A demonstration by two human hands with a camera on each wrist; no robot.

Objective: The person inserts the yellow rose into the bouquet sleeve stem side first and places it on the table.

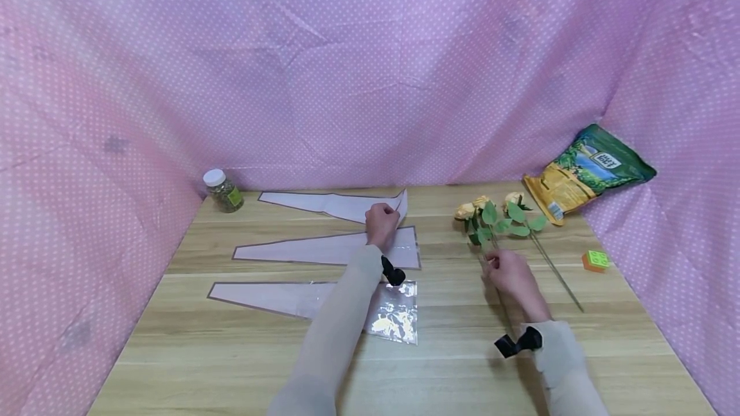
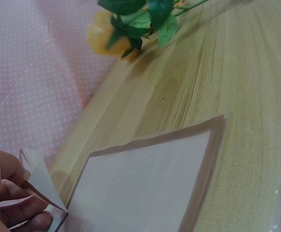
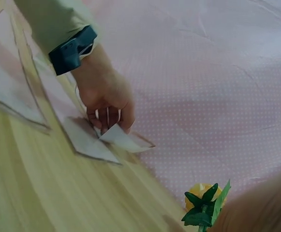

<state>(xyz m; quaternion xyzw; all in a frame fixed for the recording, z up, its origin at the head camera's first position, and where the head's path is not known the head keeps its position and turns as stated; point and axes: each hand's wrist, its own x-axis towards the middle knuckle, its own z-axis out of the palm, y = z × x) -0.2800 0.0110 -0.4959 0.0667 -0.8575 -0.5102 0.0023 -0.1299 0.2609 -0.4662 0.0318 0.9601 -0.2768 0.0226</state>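
Observation:
My left hand (image 1: 381,220) pinches the wide end of the farthest tapered flower sleeve (image 1: 312,202), white with a dark border; its corner is bent up, as the left wrist view also shows. Two similar sleeves lie flat nearer to me: a middle one (image 1: 300,251) and a near one (image 1: 266,294) with a shiny clear part. On the right, my right hand (image 1: 509,271) pinches the thin green stem of an artificial yellow rose (image 1: 464,211). Another rose (image 1: 513,198) lies beside it, its stem slanting toward me. One rose (image 3: 205,203) shows in the right wrist view.
A white-capped jar (image 1: 225,192) stands at the far left of the wooden table (image 1: 191,352). At the far right, a green and yellow bag (image 1: 595,165) leans against the pink dotted curtain (image 1: 370,82). A green and orange toy block (image 1: 595,260) sits near the right edge.

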